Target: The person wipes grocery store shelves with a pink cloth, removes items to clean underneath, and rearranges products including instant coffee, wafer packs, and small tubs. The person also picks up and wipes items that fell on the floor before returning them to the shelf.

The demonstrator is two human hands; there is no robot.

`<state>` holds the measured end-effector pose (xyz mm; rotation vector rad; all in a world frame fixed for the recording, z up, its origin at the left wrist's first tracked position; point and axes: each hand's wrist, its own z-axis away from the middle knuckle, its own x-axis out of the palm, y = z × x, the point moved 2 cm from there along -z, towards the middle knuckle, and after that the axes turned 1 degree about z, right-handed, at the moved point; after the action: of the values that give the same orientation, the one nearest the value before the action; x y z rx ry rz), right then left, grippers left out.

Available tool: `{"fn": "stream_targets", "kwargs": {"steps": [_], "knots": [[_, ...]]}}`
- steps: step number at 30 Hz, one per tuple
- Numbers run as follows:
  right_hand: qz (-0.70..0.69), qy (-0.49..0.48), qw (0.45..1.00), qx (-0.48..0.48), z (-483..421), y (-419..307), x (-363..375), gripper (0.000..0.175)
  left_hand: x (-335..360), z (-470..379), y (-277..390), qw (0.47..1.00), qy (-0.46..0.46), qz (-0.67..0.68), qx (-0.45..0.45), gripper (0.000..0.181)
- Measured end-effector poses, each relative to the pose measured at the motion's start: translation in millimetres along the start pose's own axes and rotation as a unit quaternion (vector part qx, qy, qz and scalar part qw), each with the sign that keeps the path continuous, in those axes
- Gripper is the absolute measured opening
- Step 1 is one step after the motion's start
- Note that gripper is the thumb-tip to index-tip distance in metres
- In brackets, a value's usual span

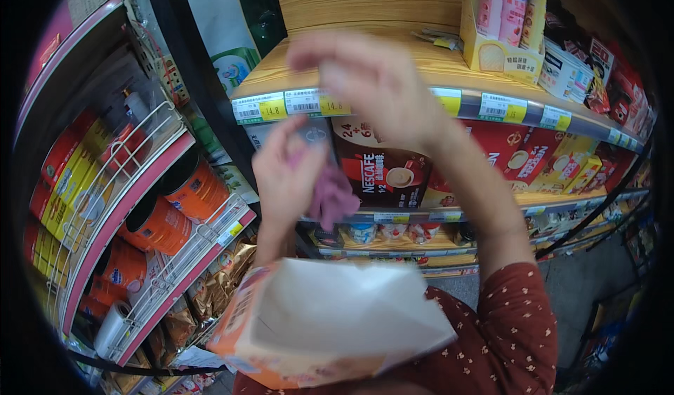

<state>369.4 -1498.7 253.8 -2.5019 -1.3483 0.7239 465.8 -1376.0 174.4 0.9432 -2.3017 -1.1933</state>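
A crumpled purple cloth (331,195) hangs from my left hand (284,176), which is just in front of the upper shelf's price strip (310,103). My right hand (376,87) is blurred above that strip, its fingers pointing left over the wooden shelf (363,42). The blur hides whether it holds anything. Close to my body, below both hands, is an open cardboard box (337,316) with a white inside and an orange printed outside. It covers part of my left forearm, and what supports it is hidden.
Nescafé boxes (384,174) stand under the upper shelf. On it, at right, a yellow display carton (503,53) holds upright packets beside red packages (632,90). At left, a rack with wire guards (121,158) holds orange cans (163,224). Jars (392,231) line a lower shelf.
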Motion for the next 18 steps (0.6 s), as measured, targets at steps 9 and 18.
{"fn": "stream_targets", "kwargs": {"steps": [9,18], "knots": [[-0.266,-0.225,0.937,0.014,180,3,134,0.052,-64,131,-34,0.911,-0.137,-0.213,-0.325,0.041],[-0.460,-0.193,0.774,0.389,286,7,187,0.047,-118,192,-115,0.856,-0.150,-0.130,-0.478,0.033]]}}
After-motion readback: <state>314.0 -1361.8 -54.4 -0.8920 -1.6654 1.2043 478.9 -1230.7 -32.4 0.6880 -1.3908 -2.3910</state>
